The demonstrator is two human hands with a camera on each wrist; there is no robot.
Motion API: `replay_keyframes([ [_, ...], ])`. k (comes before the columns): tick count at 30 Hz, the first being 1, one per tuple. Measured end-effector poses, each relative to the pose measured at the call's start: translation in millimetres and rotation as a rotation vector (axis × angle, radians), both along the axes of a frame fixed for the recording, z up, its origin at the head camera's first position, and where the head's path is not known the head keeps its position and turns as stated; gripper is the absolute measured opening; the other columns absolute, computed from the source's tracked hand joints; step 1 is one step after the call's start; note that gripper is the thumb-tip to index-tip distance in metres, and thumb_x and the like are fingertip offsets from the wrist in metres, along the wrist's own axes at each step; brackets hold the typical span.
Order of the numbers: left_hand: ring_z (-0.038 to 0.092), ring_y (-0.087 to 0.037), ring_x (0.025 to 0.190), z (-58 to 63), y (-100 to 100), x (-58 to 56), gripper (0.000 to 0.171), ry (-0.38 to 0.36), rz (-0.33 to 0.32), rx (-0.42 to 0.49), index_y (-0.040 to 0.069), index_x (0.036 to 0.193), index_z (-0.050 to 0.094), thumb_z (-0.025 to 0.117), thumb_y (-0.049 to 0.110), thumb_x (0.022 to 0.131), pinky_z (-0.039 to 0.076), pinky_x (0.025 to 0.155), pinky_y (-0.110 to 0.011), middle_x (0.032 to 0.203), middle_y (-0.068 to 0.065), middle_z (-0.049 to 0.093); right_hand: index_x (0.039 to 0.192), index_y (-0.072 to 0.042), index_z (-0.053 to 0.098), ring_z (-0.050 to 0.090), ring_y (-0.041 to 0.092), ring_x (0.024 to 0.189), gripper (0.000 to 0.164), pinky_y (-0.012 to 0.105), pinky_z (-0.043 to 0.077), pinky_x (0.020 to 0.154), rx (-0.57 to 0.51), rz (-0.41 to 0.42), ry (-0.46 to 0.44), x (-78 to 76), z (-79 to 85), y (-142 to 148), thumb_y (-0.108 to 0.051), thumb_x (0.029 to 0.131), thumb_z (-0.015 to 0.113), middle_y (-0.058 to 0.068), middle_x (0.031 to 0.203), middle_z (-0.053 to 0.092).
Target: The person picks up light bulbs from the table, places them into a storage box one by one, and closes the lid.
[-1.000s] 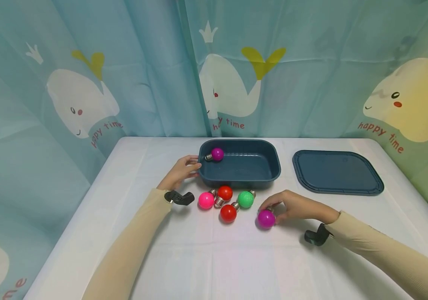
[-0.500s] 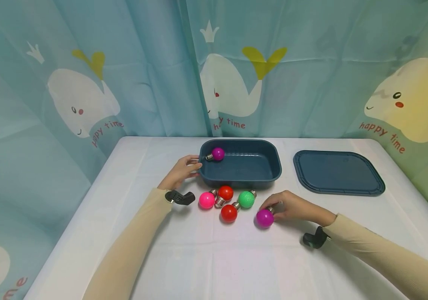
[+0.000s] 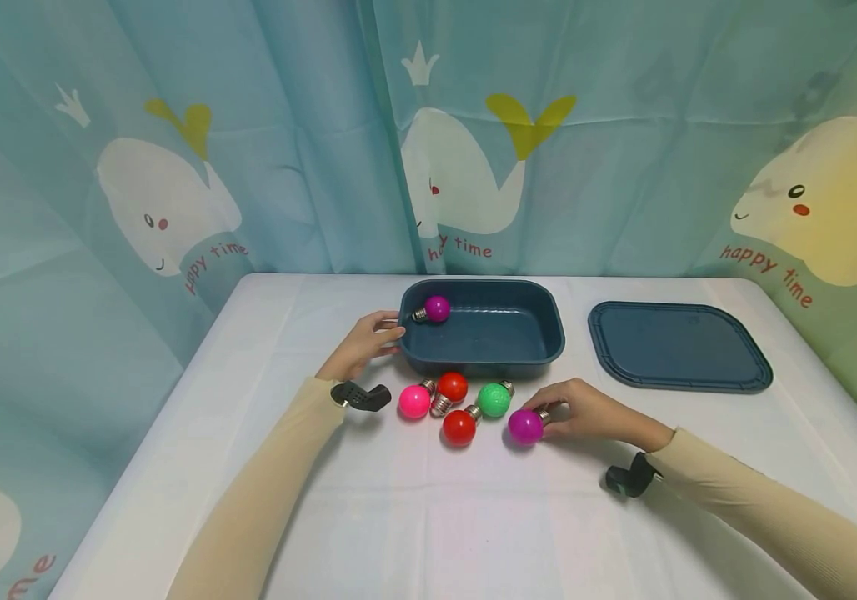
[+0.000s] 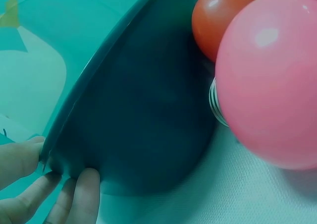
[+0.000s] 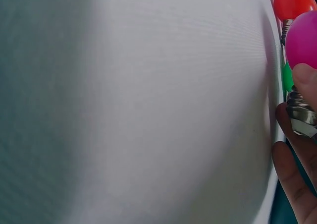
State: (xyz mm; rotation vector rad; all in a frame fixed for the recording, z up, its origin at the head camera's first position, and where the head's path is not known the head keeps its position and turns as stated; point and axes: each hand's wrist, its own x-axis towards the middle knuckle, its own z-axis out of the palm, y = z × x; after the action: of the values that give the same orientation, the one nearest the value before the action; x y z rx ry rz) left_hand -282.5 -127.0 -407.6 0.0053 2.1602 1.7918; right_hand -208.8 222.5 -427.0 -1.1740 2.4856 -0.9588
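My left hand (image 3: pixel 365 343) grips the left end of a dark blue plastic box (image 3: pixel 484 367). In the left wrist view its fingers (image 4: pixel 85 196) touch the box's outer wall and rim. A purple light bulb (image 3: pixel 438 309) lies inside the box at the left. My right hand (image 3: pixel 582 412) pinches another purple light bulb (image 3: pixel 525 427), right of the loose bulbs in front of the box. The right wrist view shows the thumb (image 5: pixel 306 78) on this bulb's globe, its metal screw base (image 5: pixel 300 110) pointing toward the fingers.
Before the box lie a pink bulb (image 3: pixel 414 402), a red bulb (image 3: pixel 453 387), a second red bulb (image 3: pixel 459 428) and a green bulb (image 3: pixel 493 400). A dark blue lid (image 3: pixel 679 346) rests flat at the right. A whale-print curtain (image 3: pixel 308 142) hangs behind the white table (image 3: pixel 473 533).
The right hand has turned the purple bulb, its globe shifting slightly left and away from me while its base swings right. My left hand stays at the box.
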Motion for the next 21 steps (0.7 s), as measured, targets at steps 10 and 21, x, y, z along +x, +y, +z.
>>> replay_keyframes([
  [10, 0.051, -0.030, 0.119, 0.4, -0.3, -0.5, 0.048, -0.006, -0.003, 0.006, -0.001, 0.141, 0.035, 0.050, 0.008, 0.096, 0.047, 0.102, -0.040, 0.138, -0.023, 0.039, 0.104, -0.002, 0.070, 0.064, 0.002, 0.082, 0.034, 0.025, 0.058, 0.075, 0.014, -0.032, -0.004, 0.2, 2.3, 3.0, -0.008, 0.072, 0.079, 0.009, 0.097, 0.073],
  [21, 0.051, -0.031, 0.118, -0.1, 0.2, -0.4, 0.048, -0.001, 0.001, 0.004, -0.001, 0.141, 0.035, 0.051, 0.008, 0.096, 0.047, 0.102, -0.040, 0.137, -0.023, 0.040, 0.102, -0.003, 0.071, 0.063, 0.000, 0.082, 0.033, 0.025, 0.056, 0.076, 0.006, -0.032, 0.029, -1.5, 7.6, 5.5, -0.011, 0.072, 0.080, 0.008, 0.095, 0.073],
])
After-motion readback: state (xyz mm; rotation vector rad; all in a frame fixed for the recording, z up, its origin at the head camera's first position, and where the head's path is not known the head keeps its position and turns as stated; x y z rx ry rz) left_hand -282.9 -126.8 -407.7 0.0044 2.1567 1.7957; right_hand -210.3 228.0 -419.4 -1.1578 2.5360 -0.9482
